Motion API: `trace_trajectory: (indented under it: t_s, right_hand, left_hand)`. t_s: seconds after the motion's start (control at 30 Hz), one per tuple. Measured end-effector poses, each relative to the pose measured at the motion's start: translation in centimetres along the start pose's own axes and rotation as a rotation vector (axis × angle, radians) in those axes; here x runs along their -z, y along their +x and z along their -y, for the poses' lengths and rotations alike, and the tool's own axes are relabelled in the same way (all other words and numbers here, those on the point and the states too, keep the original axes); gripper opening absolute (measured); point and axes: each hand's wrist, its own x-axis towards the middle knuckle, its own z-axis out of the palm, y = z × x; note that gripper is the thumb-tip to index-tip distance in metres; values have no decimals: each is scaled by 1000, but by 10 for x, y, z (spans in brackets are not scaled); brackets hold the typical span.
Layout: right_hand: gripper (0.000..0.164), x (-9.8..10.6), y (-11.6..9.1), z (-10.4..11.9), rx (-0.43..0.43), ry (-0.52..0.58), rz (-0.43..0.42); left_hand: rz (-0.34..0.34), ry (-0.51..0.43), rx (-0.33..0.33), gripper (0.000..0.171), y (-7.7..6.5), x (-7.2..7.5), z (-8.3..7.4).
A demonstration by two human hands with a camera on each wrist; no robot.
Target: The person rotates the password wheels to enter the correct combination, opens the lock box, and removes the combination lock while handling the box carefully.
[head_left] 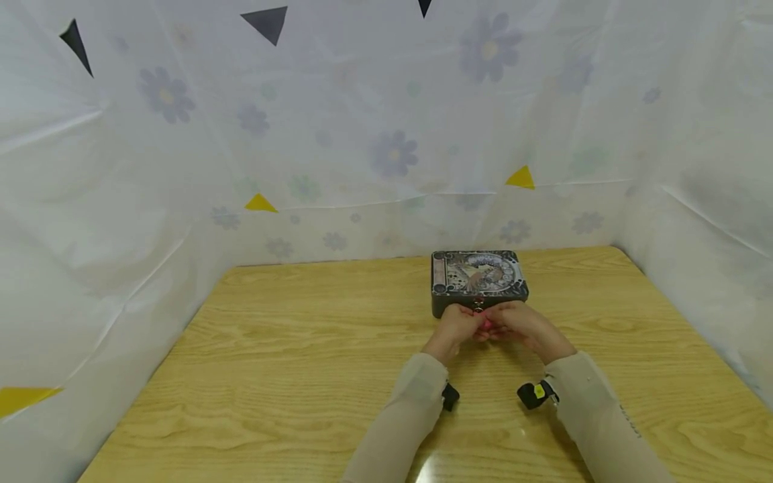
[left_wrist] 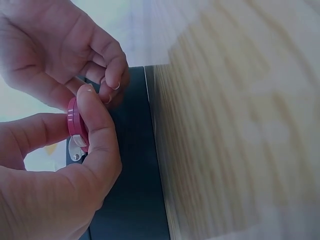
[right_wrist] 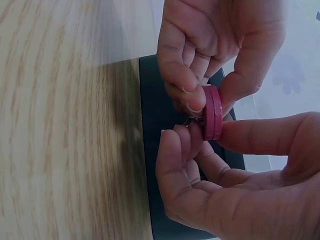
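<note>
A small pink round padlock (right_wrist: 214,112) is at the front of a dark tin box (head_left: 480,274) with a patterned lid. My left hand (head_left: 457,327) pinches the padlock between thumb and fingers. From the other side my right hand (head_left: 524,323) also pinches it, with its fingertips close to the left ones. In the left wrist view a small metal piece (left_wrist: 76,150) shows at the padlock's edge. A metal clasp (head_left: 478,303) sits on the box's front above the hands. The fingers hide part of the padlock and the box front.
The box stands on a wood-grain table (head_left: 290,362), near its back edge. White sheeting (head_left: 338,121) with flowers and dark and yellow triangles rises behind the table and on both sides. Small black devices (head_left: 533,396) are worn at both wrists.
</note>
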Motion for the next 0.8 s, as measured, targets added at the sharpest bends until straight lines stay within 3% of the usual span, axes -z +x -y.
trace_trajectory:
  t_s: [0.43,0.8]
  right_hand:
    - [38,3,0,-2,11,-21,14]
    - [40,5,0,-3,30,-37,20]
  left_hand:
    - [29,37,-17,8,-1,-1,-1]
    - [29,52,12,8,-2,-1,-2]
